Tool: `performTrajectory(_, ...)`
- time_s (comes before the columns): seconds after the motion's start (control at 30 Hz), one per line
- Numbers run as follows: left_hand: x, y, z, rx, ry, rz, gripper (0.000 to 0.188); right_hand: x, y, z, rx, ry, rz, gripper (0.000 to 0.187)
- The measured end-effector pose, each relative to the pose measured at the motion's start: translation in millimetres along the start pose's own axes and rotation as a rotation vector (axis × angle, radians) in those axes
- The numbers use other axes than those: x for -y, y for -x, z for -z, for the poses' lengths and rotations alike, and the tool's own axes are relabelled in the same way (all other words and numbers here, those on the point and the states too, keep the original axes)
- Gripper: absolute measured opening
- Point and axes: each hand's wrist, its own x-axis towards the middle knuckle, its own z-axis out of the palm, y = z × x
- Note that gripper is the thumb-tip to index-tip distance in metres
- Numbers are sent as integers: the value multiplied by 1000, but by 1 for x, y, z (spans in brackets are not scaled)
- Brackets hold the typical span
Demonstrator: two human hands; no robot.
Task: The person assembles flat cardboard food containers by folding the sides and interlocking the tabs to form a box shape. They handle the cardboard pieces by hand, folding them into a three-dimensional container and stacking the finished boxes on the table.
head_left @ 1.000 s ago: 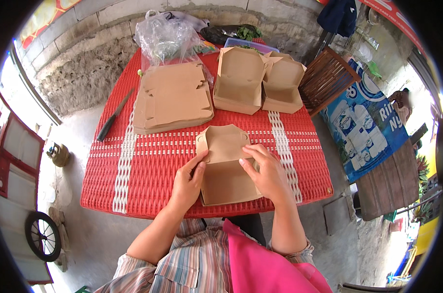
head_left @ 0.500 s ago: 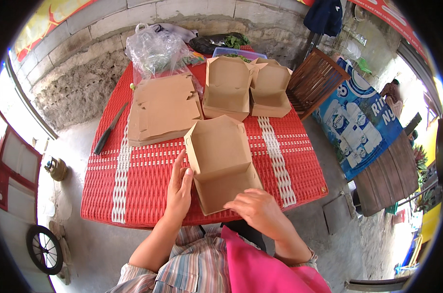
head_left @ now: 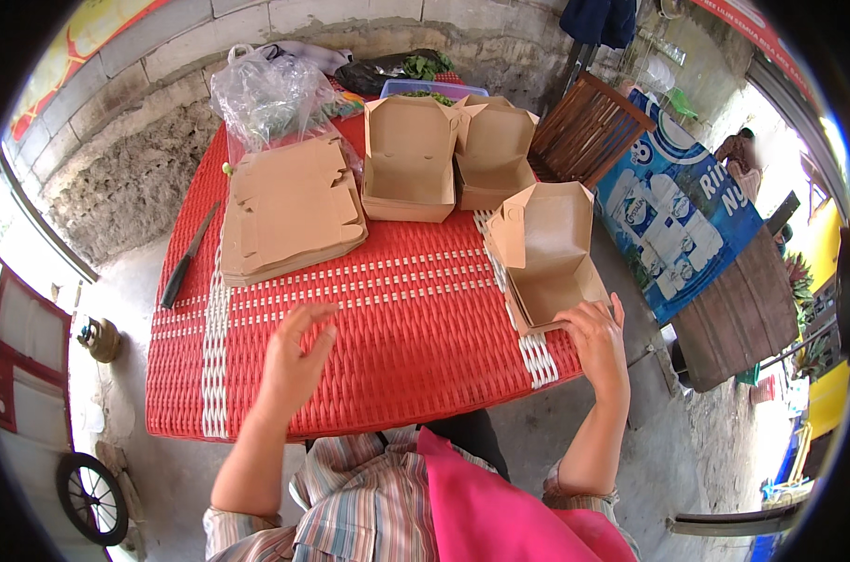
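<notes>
An open brown cardboard food box [head_left: 553,225], its lid raised, stands at the right side of the red woven table. My right hand [head_left: 596,345] grips the near wall of this box. My left hand [head_left: 295,361] hovers over the near part of the table, holding nothing, with its fingers apart. Beyond it lies a stack of flat, unfolded cardboard boxes [head_left: 294,201]. Two groups of folded, open boxes stand at the far middle: one [head_left: 410,136] and, just right of it, another [head_left: 495,140]. These look nested, several deep.
A knife [head_left: 191,258] with a black handle lies at the table's [head_left: 387,347] left side. At the back are a clear plastic bag [head_left: 270,98], a black bag with greens [head_left: 383,75] and a blue-rimmed tub [head_left: 434,89]. A wooden chair [head_left: 589,131] stands at the far right.
The open box has moved right, from in front of me to the table's right side, with my right hand. My left hand has come away from it and moved left.
</notes>
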Motion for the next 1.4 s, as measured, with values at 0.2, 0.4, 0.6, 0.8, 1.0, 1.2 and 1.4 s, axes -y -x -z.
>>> performTrajectory(0.2, 23, -59, 36, -87, -411, -150, 31, 25, 2, 6, -300, -73, 104, 14)
performTrajectory(0.4, 72, -103, 33, -66, -809, -258, 50, 79, 8, -16, -274, -574, 424, 13)
performTrajectory(0.6, 87, -108, 35, 2, -727, -173, 40, 81, -11, -67, 122, -671, 272, 13)
performTrajectory(0.8, 87, -108, 40, -44, -705, -270, 29, 79, -13, -83, 198, -795, 178, 13)
performTrajectory(1.0, 81, -106, 48, -50, -559, -191, 23, 81, -14, -77, 269, -746, 124, 13)
performTrajectory(1.2, 88, -109, 46, -58, -636, -410, 19, 90, -20, -84, 200, -732, 187, 13)
performTrajectory(1.4, 90, -104, 50, -30, -712, -397, 22, 137, -85, -106, 429, -752, 262, 20)
